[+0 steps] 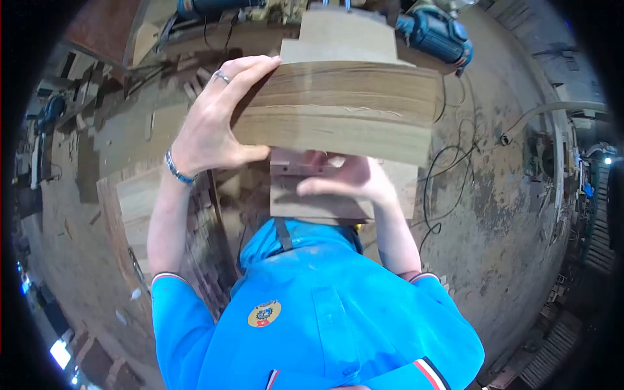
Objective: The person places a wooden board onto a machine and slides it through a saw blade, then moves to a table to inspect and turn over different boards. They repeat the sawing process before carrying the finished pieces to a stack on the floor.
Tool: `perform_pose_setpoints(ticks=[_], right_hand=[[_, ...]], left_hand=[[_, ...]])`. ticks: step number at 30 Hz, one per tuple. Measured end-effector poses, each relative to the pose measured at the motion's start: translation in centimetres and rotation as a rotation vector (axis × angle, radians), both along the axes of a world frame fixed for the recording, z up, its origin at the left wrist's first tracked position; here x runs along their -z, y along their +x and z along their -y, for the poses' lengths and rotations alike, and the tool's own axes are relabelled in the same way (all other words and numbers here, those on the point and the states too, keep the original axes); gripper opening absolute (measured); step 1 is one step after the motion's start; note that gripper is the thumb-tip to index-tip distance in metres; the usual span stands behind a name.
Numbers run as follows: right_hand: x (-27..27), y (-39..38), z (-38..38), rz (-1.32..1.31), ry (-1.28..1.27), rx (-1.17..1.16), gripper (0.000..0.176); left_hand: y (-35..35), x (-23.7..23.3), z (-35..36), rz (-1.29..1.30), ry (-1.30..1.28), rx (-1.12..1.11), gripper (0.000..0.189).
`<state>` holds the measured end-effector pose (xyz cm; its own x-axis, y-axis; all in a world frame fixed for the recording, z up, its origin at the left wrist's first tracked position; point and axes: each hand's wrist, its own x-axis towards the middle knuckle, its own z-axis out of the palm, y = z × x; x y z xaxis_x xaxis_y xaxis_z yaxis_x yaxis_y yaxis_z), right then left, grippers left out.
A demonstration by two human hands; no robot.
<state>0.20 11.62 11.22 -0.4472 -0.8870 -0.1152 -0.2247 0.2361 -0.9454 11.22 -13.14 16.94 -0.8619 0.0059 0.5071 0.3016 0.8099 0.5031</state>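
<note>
A striped wooden board [344, 107], brown along its far part and paler toward the body, is held up in front of the chest. My left hand [218, 117], with a ring and a bracelet, grips its left end, fingers over the far edge and thumb at the near edge. My right hand [357, 182] is just below the board's near edge, thumb stretched out to the left and apart from the fingers. Its fingers are blurred and partly hidden by the board, so contact is unclear. Beneath both lies a pale wooden block or surface [322, 201].
Pale boards [348, 36] extend beyond the held one. A blue motor [435, 39] stands at the back right, another [214, 6] at the back left. Black cable [426, 188] loops over the floor at right. Stacked wood [140, 201] is at left.
</note>
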Motion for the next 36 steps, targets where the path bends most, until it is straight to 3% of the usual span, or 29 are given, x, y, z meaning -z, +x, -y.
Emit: perform_pose_setpoints(ticks=[2,4,6,8,11,15,19,22,25,27,30,33,36], right_hand=[[1.2,2.8,0.0,0.184,-0.004,-0.246,0.048],[2.1,5.2,-0.1,0.084,0.039,-0.458,0.050],[3.0,6.4,0.6,-0.103,-0.153,-0.398,0.052],[4.2,6.0,2.0,-0.380,-0.348,-0.222,0.054],[5.3,3.1,4.7,-0.547,-0.431,0.141,0.055],[7.2,-0.4,7.6,-0.865,-0.290,0.339,0.049],[8.6,-0.2,6.5,-0.919,-0.088,0.189,0.042],[8.9,0.4,6.2,-0.908,-0.116,0.228,0.038],[9.0,0.4,6.3,-0.933,-0.133,0.238,0.038],[9.0,0.3,6.2,-0.938,-0.131,0.223,0.038],[8.4,0.1,5.7,-0.931,-0.082,0.187,0.040],[8.8,-0.9,4.3,-0.930,-0.088,0.186,0.045],[9.4,-2.3,2.8,-1.011,-0.129,0.112,0.073]], left_hand=[[-0.5,2.4,0.3,0.096,-0.054,0.007,0.091],[-1.2,5.2,0.1,0.220,-0.083,0.034,0.088],[-2.4,7.9,0.2,0.308,-0.094,0.047,0.088],[-2.7,9.3,0.0,0.377,-0.104,0.052,0.090],[-3.0,10.9,0.4,0.393,-0.123,0.081,0.092],[-2.7,11.3,0.6,0.360,-0.167,0.085,0.090],[-1.7,10.2,-0.3,0.472,0.018,0.068,0.091],[1.0,9.5,0.1,0.427,0.160,-0.158,0.086],[6.0,9.2,1.8,0.347,0.016,-0.677,0.060],[10.2,11.5,3.6,0.552,0.124,-1.011,0.052],[10.8,12.4,1.7,0.473,0.506,-1.003,0.052],[9.4,12.7,-0.7,0.418,0.373,-1.050,0.051],[9.0,13.6,-1.4,0.372,0.257,-1.074,0.051]])
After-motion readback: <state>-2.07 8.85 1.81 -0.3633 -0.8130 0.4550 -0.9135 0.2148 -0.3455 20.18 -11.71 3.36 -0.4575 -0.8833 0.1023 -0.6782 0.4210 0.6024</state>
